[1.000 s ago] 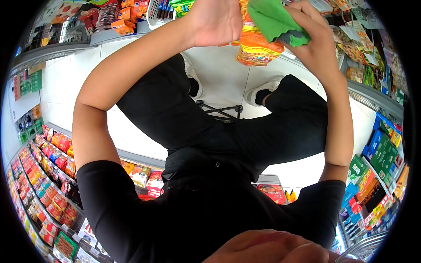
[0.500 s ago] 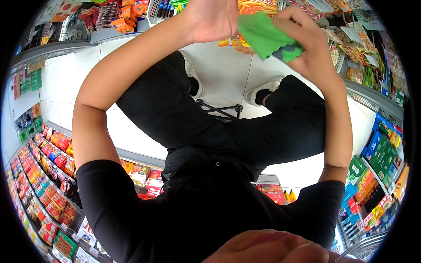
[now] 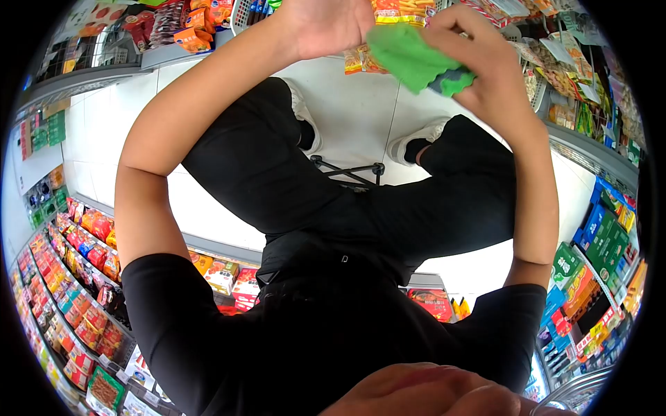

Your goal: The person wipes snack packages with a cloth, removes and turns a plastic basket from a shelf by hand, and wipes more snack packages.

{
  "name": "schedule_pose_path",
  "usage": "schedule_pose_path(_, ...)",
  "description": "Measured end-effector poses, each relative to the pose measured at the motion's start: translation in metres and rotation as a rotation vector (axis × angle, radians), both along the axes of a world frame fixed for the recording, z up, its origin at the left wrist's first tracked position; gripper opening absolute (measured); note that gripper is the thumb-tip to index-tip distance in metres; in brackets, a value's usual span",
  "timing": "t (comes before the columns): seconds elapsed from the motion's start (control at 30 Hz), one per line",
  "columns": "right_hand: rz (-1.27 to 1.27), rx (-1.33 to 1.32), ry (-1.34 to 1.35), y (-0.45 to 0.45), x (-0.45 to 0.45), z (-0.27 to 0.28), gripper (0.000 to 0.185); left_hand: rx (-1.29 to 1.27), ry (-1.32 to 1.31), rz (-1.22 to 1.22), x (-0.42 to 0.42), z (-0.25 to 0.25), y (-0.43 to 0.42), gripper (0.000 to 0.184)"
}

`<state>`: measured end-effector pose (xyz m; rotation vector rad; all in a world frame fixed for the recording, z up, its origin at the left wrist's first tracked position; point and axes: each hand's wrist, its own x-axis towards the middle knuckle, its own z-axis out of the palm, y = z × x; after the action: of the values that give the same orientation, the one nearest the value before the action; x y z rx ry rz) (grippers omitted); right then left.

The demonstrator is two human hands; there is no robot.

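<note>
My right hand [image 3: 485, 62] has its fingers closed on a green cloth [image 3: 409, 55] with a dark grey patch at its lower edge. The cloth hangs toward my left hand [image 3: 329, 28], whose palm shows at the top edge while its fingers are cut off by the frame. Just above the cloth lies a yellow and orange snack packet [image 3: 402, 12]. Another orange packet [image 3: 355, 61] shows below my left hand, partly covered by the cloth.
Shelf rims [image 3: 104, 78] run along the upper left and right. Hanging snack bags [image 3: 565, 76] are at the upper right, and orange packets [image 3: 194, 39] at the upper left. My legs are spread over a white tiled floor [image 3: 347, 104], with a black folding frame [image 3: 347, 171] between them.
The orange packet that hung low between my hands no longer shows there. My right hand and the cloth have shifted slightly left; my left hand has moved slightly up and left.
</note>
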<state>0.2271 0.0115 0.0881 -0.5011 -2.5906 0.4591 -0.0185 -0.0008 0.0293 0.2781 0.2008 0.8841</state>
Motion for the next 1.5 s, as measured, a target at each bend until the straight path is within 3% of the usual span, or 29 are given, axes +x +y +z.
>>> schedule_pose_path(0.07,-0.028,-0.062,0.105,0.009,0.004,-0.001,0.034,-0.021,0.070,0.054,0.003,0.010,-0.002,0.096)
schedule_pose_path(0.17,-0.130,0.059,0.159,0.021,0.011,-0.004,0.033,-0.010,0.031,0.048,-0.001,0.012,-0.001,0.096)
schedule_pose_path(0.3,-0.297,0.071,0.098,0.030,0.018,-0.006,0.033,-0.005,-0.008,0.022,-0.010,0.005,0.004,0.092)
schedule_pose_path(0.33,-0.312,-0.019,0.044,0.032,0.026,-0.003,0.040,-0.012,-0.003,0.029,-0.010,0.006,0.004,0.090)
schedule_pose_path(0.43,-0.509,-0.692,0.325,0.047,0.037,-0.032,0.035,-0.094,0.053,0.063,-0.012,0.009,0.007,0.082)
schedule_pose_path(0.47,-0.663,-0.910,0.347,0.050,0.043,-0.037,0.041,-0.094,0.069,0.068,-0.012,0.011,0.007,0.080)
schedule_pose_path(0.6,-0.626,-1.373,0.390,0.042,0.047,-0.022,0.051,-0.071,0.102,0.066,-0.008,0.018,0.003,0.077)
schedule_pose_path(0.7,-0.538,-1.314,0.207,0.047,0.057,-0.035,0.049,-0.032,0.047,0.027,-0.010,0.015,0.003,0.077)
schedule_pose_path(0.8,-0.456,-1.217,0.303,0.028,0.036,-0.038,0.043,-0.020,0.052,0.047,-0.010,0.013,0.003,0.077)
schedule_pose_path(0.9,-0.263,-1.005,0.206,0.030,0.027,-0.029,0.049,-0.011,0.055,0.058,-0.009,0.014,0.003,0.077)
schedule_pose_path(1.0,-0.224,-1.050,0.141,0.033,0.026,-0.017,0.053,-0.028,0.102,0.097,-0.006,0.019,0.004,0.076)
schedule_pose_path(1.5,-0.247,-1.036,0.292,0.037,0.032,-0.029,0.034,0.054,0.207,0.050,0.005,0.022,0.002,0.075)
